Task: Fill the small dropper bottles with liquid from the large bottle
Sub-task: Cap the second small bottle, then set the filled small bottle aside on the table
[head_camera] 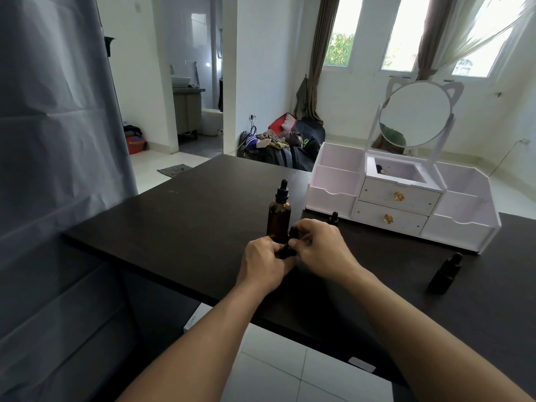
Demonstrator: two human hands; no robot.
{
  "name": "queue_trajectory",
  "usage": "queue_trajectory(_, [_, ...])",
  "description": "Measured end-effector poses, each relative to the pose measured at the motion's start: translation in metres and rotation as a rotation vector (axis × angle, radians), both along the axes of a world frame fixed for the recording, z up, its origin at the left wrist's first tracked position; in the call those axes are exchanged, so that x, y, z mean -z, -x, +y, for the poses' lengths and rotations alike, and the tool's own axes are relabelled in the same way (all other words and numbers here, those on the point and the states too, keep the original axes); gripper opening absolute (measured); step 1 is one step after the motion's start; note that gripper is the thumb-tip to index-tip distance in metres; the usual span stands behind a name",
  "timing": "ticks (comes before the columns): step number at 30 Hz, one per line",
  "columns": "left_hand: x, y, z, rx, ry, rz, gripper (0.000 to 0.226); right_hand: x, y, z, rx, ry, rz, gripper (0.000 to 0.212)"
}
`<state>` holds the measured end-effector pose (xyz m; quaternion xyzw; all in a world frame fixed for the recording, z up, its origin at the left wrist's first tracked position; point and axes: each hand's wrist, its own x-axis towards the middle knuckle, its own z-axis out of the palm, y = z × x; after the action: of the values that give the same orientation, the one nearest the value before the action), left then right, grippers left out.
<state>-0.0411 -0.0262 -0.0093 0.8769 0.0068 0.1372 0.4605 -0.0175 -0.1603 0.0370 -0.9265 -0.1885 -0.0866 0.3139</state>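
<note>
while both hands meet near the dark matte table's front edge, the left hand grasps a small black dropper bottle and the right hand pinches its cap; the tall amber glass bottle stands just behind, open tabletop lying leftward.

We see a matt dark table, a glossy amber glass large bottle, and a smooth white organiser with shiny gold-coloured knobs.
</note>
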Motion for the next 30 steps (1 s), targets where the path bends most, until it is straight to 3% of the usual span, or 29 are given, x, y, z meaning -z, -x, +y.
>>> queue_trajectory(5, [0.002, -0.001, 0.0, 0.002, -0.002, 0.014, 0.022, 0.0, 0.0, -0.001, 0.051, 0.0, -0.06, 0.019])
queue_trajectory(11, [0.001, -0.001, -0.001, -0.001, -0.061, -0.018, 0.021, 0.009, 0.008, -0.018, 0.005, -0.069, 0.063, 0.044])
queue_trajectory(16, [0.002, -0.003, -0.005, -0.054, -0.15, -0.044, 0.03, 0.023, 0.023, -0.061, 0.089, 0.278, 0.065, 0.044])
queue_trajectory(20, [0.002, -0.006, -0.011, -0.033, -0.235, -0.033, 0.032, 0.032, 0.03, -0.083, 0.001, 0.433, 0.128, 0.055])
queue_trajectory(30, [-0.002, -0.015, -0.054, 0.017, -0.283, -0.039, 0.033, 0.036, 0.06, -0.113, -0.043, 0.488, 0.149, 0.061])
